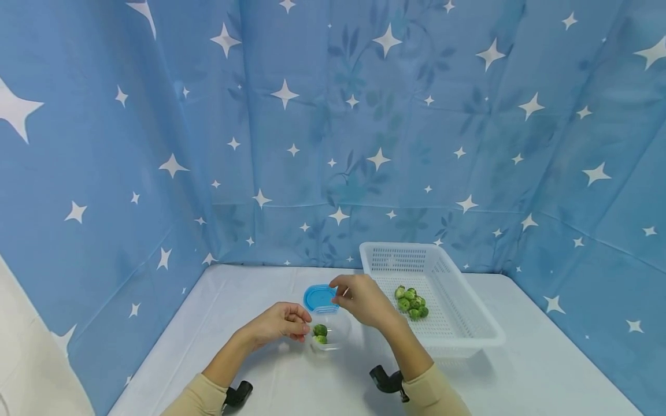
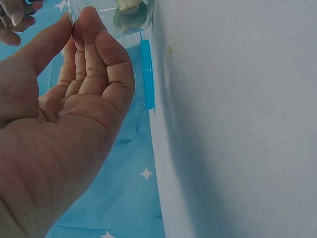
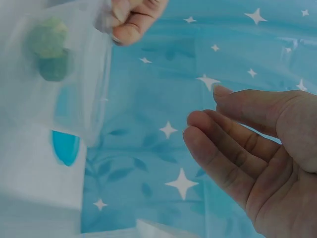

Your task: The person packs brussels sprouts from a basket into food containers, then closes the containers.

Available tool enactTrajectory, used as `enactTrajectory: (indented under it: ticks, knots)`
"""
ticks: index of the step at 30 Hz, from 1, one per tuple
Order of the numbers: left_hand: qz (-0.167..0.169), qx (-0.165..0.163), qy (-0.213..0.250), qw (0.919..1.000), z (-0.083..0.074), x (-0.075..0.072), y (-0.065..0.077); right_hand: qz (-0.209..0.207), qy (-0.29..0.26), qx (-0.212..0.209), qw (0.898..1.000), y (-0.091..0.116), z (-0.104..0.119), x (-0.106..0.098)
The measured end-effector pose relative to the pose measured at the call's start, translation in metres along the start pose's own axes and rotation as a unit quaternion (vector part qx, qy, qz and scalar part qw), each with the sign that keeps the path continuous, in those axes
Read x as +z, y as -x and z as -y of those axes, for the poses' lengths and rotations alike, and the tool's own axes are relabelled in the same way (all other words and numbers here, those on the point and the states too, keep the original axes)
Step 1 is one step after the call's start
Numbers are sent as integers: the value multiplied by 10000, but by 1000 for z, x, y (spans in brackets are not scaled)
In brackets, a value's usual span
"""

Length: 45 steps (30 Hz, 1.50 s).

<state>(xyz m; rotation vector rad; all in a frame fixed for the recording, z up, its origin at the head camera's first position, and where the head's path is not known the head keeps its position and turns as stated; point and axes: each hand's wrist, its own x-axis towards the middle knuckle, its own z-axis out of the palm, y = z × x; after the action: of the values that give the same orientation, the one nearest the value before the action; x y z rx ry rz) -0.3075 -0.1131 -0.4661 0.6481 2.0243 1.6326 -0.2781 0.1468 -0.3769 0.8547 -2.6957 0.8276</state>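
Observation:
My left hand (image 1: pixel 281 322) pinches the rim of a clear plastic container (image 1: pixel 339 330) between thumb and fingertips, at its left side. Two green Brussels sprouts (image 1: pixel 319 334) lie inside the container; the left wrist view shows one sprout (image 2: pixel 130 17) through the clear wall. Above the container's far right side hovers my right hand (image 1: pixel 361 297), empty, its fingers loosely bent. A gap shows between thumb and fingertips of that right hand (image 3: pixel 262 148) in the right wrist view. Behind the container a blue lid (image 1: pixel 317 296) lies on the table, partly hidden by the right hand.
A white perforated basket (image 1: pixel 468 306) stands to the right, with several Brussels sprouts (image 1: pixel 411 302) grouped in its left half. The table (image 1: pixel 255 289) has a white cover. A blue curtain (image 1: pixel 312 127) with white stars hangs behind and at both sides.

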Motion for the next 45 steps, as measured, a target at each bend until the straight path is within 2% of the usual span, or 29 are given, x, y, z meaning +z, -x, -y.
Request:
enactTrajectory:
  ticks: [9,14,25,33,45]
  knots:
    - [28,2,32,10000,1,0,-1,-96,266,181,9994,-4,10,-32]
    - [7,11,23,10000,0,0,-1,-223,335,191,9990,-6,6,-50]
    - [13,12,-37,10000,-1,1,-1,-345,311,284,9985,-11,-22,-73]
    - [-8,10,2,10000,0,1,0,-335,530,555,9965,-19,-51,-79]
    - [-8,2,26,10000,1,0,-1,-265,670,860,9937,-19,-86,-85]
